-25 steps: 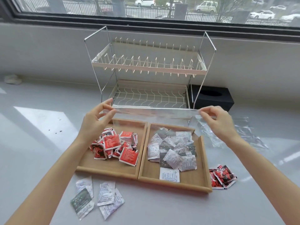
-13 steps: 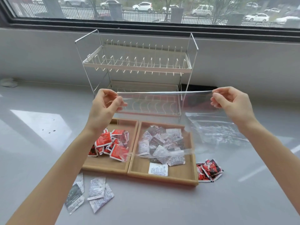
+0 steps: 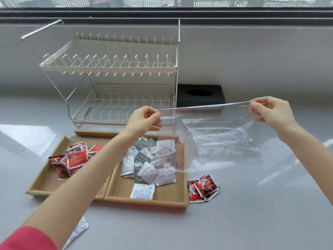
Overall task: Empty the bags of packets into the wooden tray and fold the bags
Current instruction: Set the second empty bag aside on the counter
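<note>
My left hand (image 3: 144, 120) and my right hand (image 3: 272, 114) each pinch a top corner of an empty clear plastic bag (image 3: 212, 141), stretched flat in the air over the right end of the wooden tray (image 3: 147, 202). The tray has two compartments: red packets (image 3: 75, 159) lie in the left one, white and grey packets (image 3: 151, 163) in the right one. A second clear bag (image 3: 239, 147) lies crumpled on the counter behind the held one.
A few red packets (image 3: 202, 189) lie on the counter right of the tray, and white packets (image 3: 79, 230) lie in front of it under my left arm. A wire dish rack (image 3: 115, 73) and a black box (image 3: 200, 95) stand against the wall.
Both hands have carried the stretched bag to the right, from over the tray's middle to its right end. The camera has moved closer and turned right.
</note>
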A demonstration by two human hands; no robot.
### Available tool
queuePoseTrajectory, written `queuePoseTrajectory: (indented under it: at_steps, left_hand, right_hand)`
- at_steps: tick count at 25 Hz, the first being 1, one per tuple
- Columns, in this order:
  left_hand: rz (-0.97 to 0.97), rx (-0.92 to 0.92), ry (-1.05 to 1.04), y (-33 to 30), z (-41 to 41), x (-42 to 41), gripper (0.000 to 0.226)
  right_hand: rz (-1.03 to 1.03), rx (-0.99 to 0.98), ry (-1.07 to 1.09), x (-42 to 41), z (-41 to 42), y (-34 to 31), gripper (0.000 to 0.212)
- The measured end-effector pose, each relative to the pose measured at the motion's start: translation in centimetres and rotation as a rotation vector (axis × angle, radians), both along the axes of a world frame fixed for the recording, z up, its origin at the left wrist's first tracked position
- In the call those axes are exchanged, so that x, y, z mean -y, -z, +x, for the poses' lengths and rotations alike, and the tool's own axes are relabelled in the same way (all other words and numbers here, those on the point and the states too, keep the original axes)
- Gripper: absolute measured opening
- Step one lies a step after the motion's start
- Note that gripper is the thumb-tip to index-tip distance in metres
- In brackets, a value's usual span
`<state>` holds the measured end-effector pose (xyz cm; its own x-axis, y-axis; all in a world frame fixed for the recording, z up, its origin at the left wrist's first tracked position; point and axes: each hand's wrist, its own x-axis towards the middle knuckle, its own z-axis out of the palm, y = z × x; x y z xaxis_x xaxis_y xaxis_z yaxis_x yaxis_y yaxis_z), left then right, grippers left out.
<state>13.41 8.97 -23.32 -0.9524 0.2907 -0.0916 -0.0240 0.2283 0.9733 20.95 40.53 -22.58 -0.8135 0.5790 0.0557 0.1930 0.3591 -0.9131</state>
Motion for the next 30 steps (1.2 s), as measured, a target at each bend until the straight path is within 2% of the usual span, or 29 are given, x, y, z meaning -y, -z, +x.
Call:
queuePoseTrajectory:
  at_steps: [6,9,15,18,20,24,30]
  left_hand:
    - [-0.121,0.104,-0.012,3.1,-2.9,-7.8,0.008]
    - [-0.174,0.159,-0.043,4.9,-4.5,-11.4,0.004]
    - [-0.311,0.221,-0.123,9.0,-7.1,-15.6,0.030]
    - [-0.394,0.259,-0.136,10.4,-7.9,-15.9,0.037]
    - [-0.382,0.296,-0.139,10.9,-8.2,-15.9,0.040]
    - [-0.378,0.320,-0.118,11.0,-8.4,-15.7,0.045]
    - [-0.541,0.180,0.053,9.8,-7.6,-14.9,0.052]
  right_hand:
    - [0.007,0.095,0.066,-6.6,-3.3,3.5,0.011]
    - [-0.026,0.155,0.113,-9.2,-5.1,6.5,0.019]
    - [-0.090,0.290,0.113,-12.1,-8.0,12.1,0.028]
    - [-0.079,0.330,0.081,-12.5,-9.3,13.8,0.027]
    - [-0.051,0.359,0.071,-12.4,-9.8,14.7,0.027]
    - [-0.004,0.382,0.073,-11.8,-9.5,14.7,0.030]
    - [0.266,0.572,-0.193,-10.1,-8.6,10.8,0.051]
